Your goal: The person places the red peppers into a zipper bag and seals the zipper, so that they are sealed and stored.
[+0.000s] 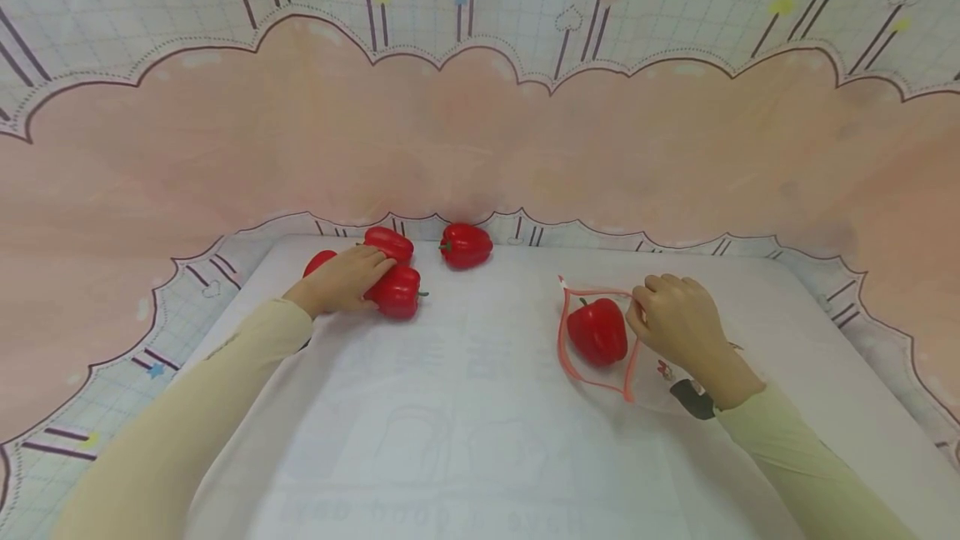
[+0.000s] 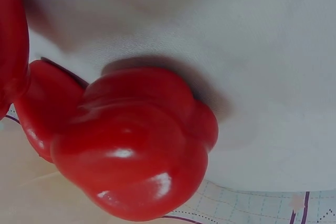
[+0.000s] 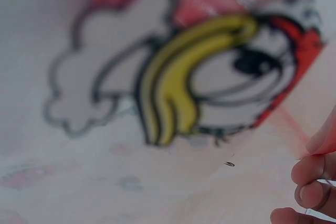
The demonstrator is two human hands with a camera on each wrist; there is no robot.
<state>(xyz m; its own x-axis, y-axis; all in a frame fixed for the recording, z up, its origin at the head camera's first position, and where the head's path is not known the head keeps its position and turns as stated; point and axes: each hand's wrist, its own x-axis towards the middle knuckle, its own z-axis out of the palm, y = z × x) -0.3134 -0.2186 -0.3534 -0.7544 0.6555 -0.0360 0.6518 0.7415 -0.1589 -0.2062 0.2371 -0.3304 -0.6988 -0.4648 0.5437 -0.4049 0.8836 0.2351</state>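
In the head view, we see the left hand [image 1: 345,280] curled round a pepper's [image 1: 399,293] left end, stem pointing right, toward the bag [image 1: 628,392]. The left wrist shows us no fingers; the right wrist shows the right hand [image 3: 315,193] pinching the bag's edge.

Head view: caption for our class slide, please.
Left hand on a pepper, right hand holding a bag with another inside.

On head cam we barely see the leftmost pepper [image 1: 319,261] behind the left hand [image 1: 347,278]; on right wrist, the bag print [image 3: 176,82] is blurry.
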